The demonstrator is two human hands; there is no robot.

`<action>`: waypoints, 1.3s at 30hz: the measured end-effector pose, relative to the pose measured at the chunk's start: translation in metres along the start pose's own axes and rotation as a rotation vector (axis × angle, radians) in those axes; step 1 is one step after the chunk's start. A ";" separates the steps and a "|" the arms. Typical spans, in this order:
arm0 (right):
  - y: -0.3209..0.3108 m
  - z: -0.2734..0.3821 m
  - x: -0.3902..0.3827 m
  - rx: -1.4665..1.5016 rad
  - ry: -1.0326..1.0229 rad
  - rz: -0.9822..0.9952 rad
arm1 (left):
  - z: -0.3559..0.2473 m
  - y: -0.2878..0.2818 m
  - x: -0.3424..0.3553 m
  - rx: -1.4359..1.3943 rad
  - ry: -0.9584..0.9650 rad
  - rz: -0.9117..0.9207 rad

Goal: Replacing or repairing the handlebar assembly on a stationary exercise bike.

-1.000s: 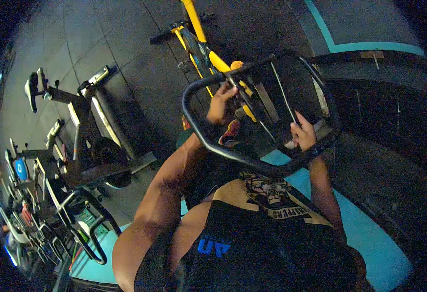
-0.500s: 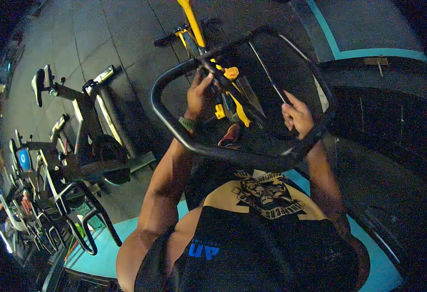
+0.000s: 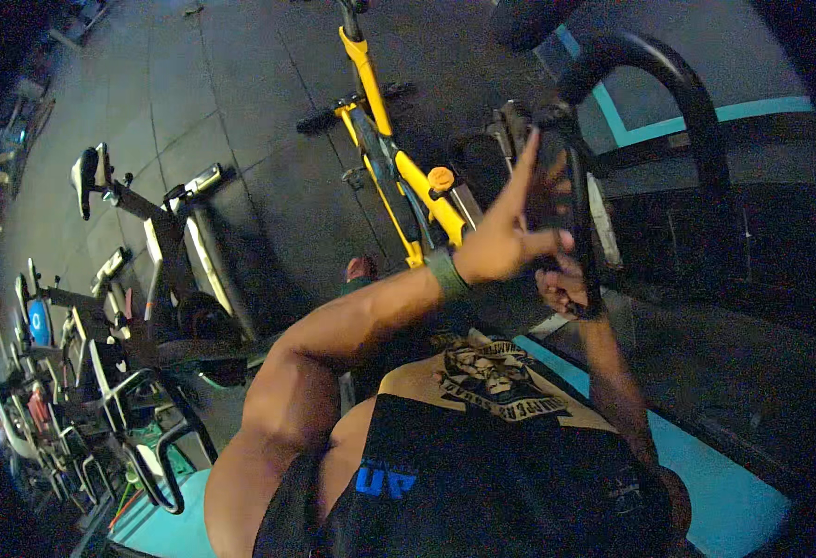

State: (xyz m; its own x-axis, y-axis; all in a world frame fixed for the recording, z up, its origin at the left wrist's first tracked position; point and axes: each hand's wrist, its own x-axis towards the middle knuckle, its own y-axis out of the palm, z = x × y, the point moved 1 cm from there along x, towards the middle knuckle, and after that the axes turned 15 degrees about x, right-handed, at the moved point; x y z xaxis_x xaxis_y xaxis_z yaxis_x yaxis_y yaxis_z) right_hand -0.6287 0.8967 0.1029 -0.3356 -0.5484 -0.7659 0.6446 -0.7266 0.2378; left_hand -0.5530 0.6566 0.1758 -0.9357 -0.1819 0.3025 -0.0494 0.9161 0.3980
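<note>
My right hand point(image 3: 561, 281) is closed on the black tubular frame point(image 3: 661, 65), which stands tilted on the right side of the view and partly hides that hand. My left hand point(image 3: 510, 237), with a green wristband, has its fingers stretched out and spread over the frame’s near bar; whether they touch it I cannot tell. Behind and left of my hands lies a yellow bike frame point(image 3: 368, 79) with an orange-yellow knob point(image 3: 441, 179). A red shoe point(image 3: 360, 267) shows below it, partly hidden by my arm.
Several black-and-silver exercise bikes point(image 3: 152, 209) line the left, one with a blue disc point(image 3: 37, 324). Dark rubber tiles point(image 3: 213, 74) cover the floor, with turquoise strips point(image 3: 724, 493) below and at upper right. A dark step edge point(image 3: 706, 219) runs along the right.
The black frame has swung rightward and turned more edge-on, uncovering more of the yellow bike. My left hand has let go of the bar it held and reached rightward with fingers spread.
</note>
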 end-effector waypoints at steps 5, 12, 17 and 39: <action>-0.007 -0.014 -0.005 0.625 -0.328 0.318 | -0.001 0.036 0.013 -0.094 0.083 0.108; -0.015 -0.014 -0.016 0.822 -0.516 0.367 | -0.008 0.064 0.019 -0.225 -0.026 0.246; -0.009 -0.022 -0.012 0.823 -0.537 0.336 | -0.017 0.077 0.014 -0.179 -0.069 0.268; 0.004 -0.045 0.011 0.600 -0.338 0.263 | -0.036 0.071 -0.005 0.531 -0.071 0.123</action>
State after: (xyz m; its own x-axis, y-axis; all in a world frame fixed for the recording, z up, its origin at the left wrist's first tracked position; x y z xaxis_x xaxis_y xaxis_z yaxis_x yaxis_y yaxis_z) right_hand -0.5990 0.9060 0.0686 -0.4775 -0.7628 -0.4360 0.2786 -0.6020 0.7483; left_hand -0.5396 0.7096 0.2342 -0.9660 -0.0544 0.2527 -0.0905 0.9869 -0.1335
